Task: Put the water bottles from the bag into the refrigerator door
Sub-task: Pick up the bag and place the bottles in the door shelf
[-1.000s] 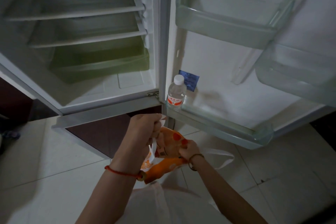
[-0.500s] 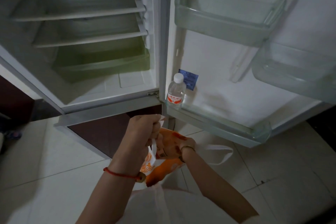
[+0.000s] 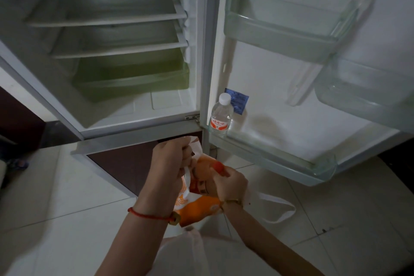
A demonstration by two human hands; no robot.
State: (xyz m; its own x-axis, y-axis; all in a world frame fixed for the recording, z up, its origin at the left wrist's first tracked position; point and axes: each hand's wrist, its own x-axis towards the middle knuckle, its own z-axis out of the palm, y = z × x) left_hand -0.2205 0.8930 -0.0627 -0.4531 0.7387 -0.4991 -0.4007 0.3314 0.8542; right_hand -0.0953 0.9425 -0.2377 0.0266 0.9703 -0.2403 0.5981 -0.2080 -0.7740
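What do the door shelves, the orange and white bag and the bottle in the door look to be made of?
Pale green see-through door shelves: likely rigid glossy plastic. Orange and white bag: thin crinkled plastic film, probably. Clear bottle with white cap: transparent plastic, printed red label.

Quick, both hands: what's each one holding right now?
Left hand: closed on the bag's white handle.
Right hand: reaching into the orange bag; grip cannot be told.

A clear plastic water bottle with a white cap is standing upright in the left end of the transparent bottom door shelf of the open white refrigerator door. Below and in front of it, an orange-and-white plastic bag is hanging over the pale tiled floor, with the left hand sitting at its left edge and the right hand at its right.
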